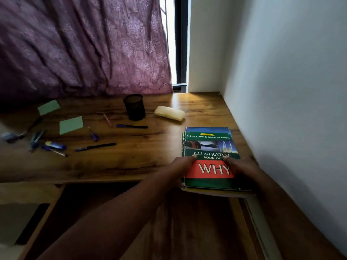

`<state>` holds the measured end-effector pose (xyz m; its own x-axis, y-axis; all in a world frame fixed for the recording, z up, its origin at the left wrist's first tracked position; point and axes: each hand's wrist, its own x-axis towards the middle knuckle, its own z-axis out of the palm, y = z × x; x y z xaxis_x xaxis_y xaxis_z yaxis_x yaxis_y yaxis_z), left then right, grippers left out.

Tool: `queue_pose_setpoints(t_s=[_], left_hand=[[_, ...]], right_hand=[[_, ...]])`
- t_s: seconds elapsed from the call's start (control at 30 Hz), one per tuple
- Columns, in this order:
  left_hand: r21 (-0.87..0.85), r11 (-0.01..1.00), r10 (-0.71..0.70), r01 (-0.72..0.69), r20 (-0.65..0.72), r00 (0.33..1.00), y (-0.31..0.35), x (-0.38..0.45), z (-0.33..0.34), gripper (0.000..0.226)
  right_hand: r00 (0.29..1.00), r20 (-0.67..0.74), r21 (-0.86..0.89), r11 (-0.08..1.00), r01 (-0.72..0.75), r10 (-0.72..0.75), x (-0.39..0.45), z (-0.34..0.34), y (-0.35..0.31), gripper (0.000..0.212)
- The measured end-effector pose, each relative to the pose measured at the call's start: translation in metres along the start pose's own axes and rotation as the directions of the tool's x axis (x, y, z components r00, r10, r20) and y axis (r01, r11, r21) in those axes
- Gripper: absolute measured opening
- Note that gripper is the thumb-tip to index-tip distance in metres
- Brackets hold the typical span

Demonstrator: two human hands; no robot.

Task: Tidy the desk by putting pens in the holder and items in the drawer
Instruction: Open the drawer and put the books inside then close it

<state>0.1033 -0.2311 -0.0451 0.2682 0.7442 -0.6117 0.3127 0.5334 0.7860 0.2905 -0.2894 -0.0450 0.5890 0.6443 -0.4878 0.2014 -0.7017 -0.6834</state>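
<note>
A: What takes up most of the view?

B: A purple curtain (84, 47) behind a wooden bench (131, 158), with a white wall (291, 91) on the right.

A: And on the bench?

B: A stack of books (210, 158) at the near right corner, the top cover reading "WHY". Both hands grip it: the left hand (185, 163) holds its left edge, thumb on the cover, and the right hand (242, 166) holds its right edge the same way.

A: The holder?

B: A black mesh pen holder (134, 107) stands upright toward the back, with a cream case (169, 113) just to its right.

A: The pens?

B: Lying loose on the bench left of the books: a dark pen (95, 147), a blue-capped pen (131, 126), more at far left near a glue stick (55, 145). Two green sticky notes (71, 125) lie among them.
</note>
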Motion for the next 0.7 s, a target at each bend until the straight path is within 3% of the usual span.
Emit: queue_pose_setpoints(t_s=[0.13,0.47,0.7], left_hand=[[-0.001,0.999,0.043,-0.043,0.021,0.999,-0.022,-0.025,-0.013,0.032],[-0.064,0.995,0.085,-0.079,0.094,0.992,-0.077,-0.11,-0.05,0.042],[-0.091,0.991,0.112,-0.102,0.112,0.987,-0.109,-0.157,-0.062,0.039]], right_hand=[[0.995,0.076,0.01,0.998,0.069,-0.07,-0.06,0.002,0.003,0.039],[0.987,0.124,0.074,0.993,0.091,-0.1,-0.158,0.022,0.039,0.025],[0.99,0.104,-0.037,0.995,0.095,-0.091,-0.213,0.019,0.057,0.031]])
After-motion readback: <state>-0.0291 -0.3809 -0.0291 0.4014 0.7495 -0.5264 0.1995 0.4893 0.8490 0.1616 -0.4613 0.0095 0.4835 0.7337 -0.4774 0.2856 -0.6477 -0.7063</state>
